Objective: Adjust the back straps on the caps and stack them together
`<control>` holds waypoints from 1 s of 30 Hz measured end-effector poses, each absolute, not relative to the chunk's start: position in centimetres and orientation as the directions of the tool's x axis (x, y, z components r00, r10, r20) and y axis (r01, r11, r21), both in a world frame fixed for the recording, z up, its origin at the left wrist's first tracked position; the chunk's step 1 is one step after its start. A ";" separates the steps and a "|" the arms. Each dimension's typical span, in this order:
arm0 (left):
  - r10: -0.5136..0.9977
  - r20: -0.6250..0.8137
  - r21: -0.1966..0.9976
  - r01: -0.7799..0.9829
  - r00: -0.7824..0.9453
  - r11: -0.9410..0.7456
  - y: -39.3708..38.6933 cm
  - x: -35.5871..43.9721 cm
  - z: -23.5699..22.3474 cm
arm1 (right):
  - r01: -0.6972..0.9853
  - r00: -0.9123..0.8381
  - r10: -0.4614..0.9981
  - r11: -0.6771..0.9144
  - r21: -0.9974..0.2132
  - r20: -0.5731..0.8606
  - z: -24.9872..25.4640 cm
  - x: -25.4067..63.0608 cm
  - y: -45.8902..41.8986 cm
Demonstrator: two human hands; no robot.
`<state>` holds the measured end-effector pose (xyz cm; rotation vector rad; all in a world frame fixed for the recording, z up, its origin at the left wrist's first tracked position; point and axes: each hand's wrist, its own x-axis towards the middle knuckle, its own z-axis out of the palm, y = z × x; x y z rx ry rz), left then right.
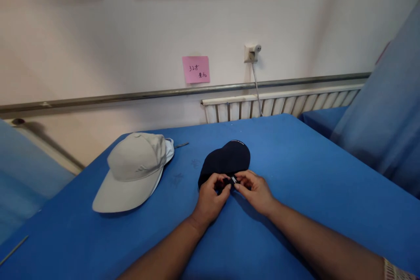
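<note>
A black cap (223, 159) lies on the blue-covered table, its rounded brim pointing away from me and its back towards me. My left hand (213, 194) pinches the black strap at the back of the cap from the left. From the right, my right hand (254, 190) pinches the same strap (232, 180), which shows a small light mark or buckle between my fingertips. To the left sits a light grey cap (136, 162), brim towards me, with white material bulging at its rear.
The blue table cover (288, 153) reaches back to a wall with a radiator (278, 103), a metal rail (147, 95), a pink note (196, 70) and a plugged-in socket (252, 54). Blue curtains (387, 96) hang at both sides. A thin stick (13, 250) lies at the left front.
</note>
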<state>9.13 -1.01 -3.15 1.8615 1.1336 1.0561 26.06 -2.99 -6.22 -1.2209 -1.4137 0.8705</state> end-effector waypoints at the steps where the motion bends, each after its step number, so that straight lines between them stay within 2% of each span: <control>1: 0.918 0.271 0.871 0.332 0.289 -0.362 -1.1 9.2 -3.0 | 0.196 0.039 0.977 0.196 -0.961 0.207 -6.4 25.9 -3.0; 7: 0.901 0.228 0.911 0.246 0.370 -0.332 -1.5 9.3 -2.9 | -0.054 -0.049 0.994 0.095 -0.994 0.097 -7.0 25.7 -2.8; 14: 0.916 0.084 0.981 0.130 0.393 -0.146 -1.0 9.0 -3.8 | -0.017 -0.067 0.993 0.094 -0.995 0.095 -7.0 26.4 -2.6; 21: 0.949 0.015 0.999 0.044 0.314 -0.030 -0.7 9.3 -3.4 | -0.140 -0.110 0.991 0.057 -0.989 0.072 -5.7 26.2 -3.4; 30: 0.931 0.018 0.995 0.086 0.365 -0.053 -1.1 9.3 -3.4 | -0.179 -0.041 0.999 0.012 -0.984 0.019 -6.1 26.3 -2.7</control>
